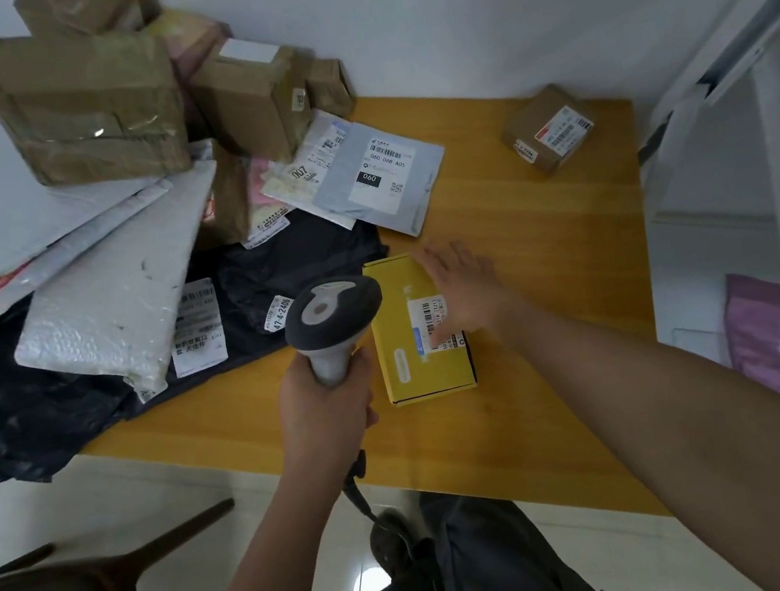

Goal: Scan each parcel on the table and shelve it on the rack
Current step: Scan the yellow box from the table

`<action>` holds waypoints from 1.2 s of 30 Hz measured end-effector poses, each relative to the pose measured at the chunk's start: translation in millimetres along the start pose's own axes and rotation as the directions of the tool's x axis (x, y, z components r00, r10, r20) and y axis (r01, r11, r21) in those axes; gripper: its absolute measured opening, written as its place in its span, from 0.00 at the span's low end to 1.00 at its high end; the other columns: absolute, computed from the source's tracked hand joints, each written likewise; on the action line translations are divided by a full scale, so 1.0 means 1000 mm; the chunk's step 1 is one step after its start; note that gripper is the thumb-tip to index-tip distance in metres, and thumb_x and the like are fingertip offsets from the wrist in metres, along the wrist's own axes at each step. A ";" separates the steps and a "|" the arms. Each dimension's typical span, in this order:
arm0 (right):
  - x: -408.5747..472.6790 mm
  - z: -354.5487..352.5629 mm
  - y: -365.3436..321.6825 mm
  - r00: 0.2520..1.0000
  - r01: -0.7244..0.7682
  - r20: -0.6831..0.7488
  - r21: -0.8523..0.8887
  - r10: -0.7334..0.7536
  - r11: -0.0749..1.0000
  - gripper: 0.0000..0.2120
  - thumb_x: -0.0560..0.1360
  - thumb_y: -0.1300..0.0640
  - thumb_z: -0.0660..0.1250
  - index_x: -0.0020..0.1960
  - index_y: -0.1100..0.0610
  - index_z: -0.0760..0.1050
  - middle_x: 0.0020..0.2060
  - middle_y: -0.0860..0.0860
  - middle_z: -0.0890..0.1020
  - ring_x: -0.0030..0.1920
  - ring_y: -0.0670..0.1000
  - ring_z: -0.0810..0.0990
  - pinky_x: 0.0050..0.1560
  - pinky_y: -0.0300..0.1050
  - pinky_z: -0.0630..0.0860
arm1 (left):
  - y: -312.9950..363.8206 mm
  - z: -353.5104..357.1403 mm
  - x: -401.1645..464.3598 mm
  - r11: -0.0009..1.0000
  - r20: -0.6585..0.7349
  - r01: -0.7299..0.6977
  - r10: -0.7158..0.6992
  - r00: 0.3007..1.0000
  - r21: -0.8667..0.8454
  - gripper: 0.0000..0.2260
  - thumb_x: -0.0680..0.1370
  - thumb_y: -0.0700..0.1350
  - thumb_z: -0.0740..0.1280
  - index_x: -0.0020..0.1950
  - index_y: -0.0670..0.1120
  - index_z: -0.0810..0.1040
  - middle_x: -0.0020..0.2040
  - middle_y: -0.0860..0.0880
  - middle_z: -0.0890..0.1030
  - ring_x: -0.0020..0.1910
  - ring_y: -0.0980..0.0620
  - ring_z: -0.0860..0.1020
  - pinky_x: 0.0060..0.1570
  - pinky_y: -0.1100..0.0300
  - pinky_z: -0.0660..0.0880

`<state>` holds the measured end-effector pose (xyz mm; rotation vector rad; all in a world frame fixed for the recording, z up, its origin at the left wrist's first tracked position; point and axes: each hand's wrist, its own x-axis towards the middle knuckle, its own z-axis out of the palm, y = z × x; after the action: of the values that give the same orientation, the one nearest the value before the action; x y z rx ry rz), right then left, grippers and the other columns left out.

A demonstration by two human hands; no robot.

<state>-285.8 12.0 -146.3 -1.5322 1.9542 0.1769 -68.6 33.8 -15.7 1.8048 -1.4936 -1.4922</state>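
table (pixel 556 276): wood-grain top, set against a white wall
near edge: yellow box (pixel 415 332) laid flat, label up
far right corner: small brown carton (pixel 549 129), well apart from the rest
middle: grey mailer (pixel 377 177), overlapped by another labelled mailer (pixel 303 170)
left: black poly bags (pixel 271 285), white bubble mailers (pixel 118 301) laid over them
far left: brown cartons (pixel 88 103) stacked in a heap

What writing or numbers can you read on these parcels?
"007": tag on the cream mailer.
"060" and "060 068 A05": label on the grey mailer.
"47-4-2406": sticker on the black bag.
Labels on the yellow box and small brown box: too blurred.
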 end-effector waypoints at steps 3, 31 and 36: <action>0.001 0.005 -0.002 0.999 -0.014 0.034 -0.054 0.016 0.998 0.67 0.57 0.40 0.81 0.79 0.49 0.39 0.78 0.54 0.43 0.77 0.62 0.45 0.75 0.66 0.47 | -0.001 -0.002 0.002 1.000 -0.007 0.002 -0.002 1.000 0.010 0.10 0.78 0.42 0.68 0.43 0.36 0.75 0.28 0.44 0.76 0.22 0.53 0.74 0.22 0.65 0.70; -0.018 -0.047 -0.015 0.945 -0.227 0.246 0.968 0.217 -0.109 0.23 0.80 0.61 0.65 0.73 0.53 0.63 0.54 0.50 0.76 0.60 0.54 0.75 0.57 0.51 0.76 | 0.029 -0.020 0.003 0.994 -0.032 -0.003 -0.001 0.999 -0.108 0.09 0.79 0.43 0.68 0.44 0.38 0.74 0.28 0.46 0.76 0.23 0.51 0.74 0.26 0.60 0.73; -0.011 -0.066 -0.034 0.948 -0.102 0.148 0.980 0.280 -0.174 0.21 0.81 0.63 0.62 0.71 0.52 0.65 0.60 0.52 0.76 0.62 0.56 0.76 0.50 0.47 0.77 | 0.040 -0.024 0.000 0.993 -0.047 -0.024 0.019 0.999 -0.114 0.09 0.79 0.43 0.68 0.43 0.39 0.74 0.29 0.45 0.76 0.24 0.52 0.74 0.24 0.63 0.72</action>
<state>-280.0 -20.9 -79.0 -0.0593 1.4732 -1.1705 -67.0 10.7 24.5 1.7391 -1.3720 -1.4845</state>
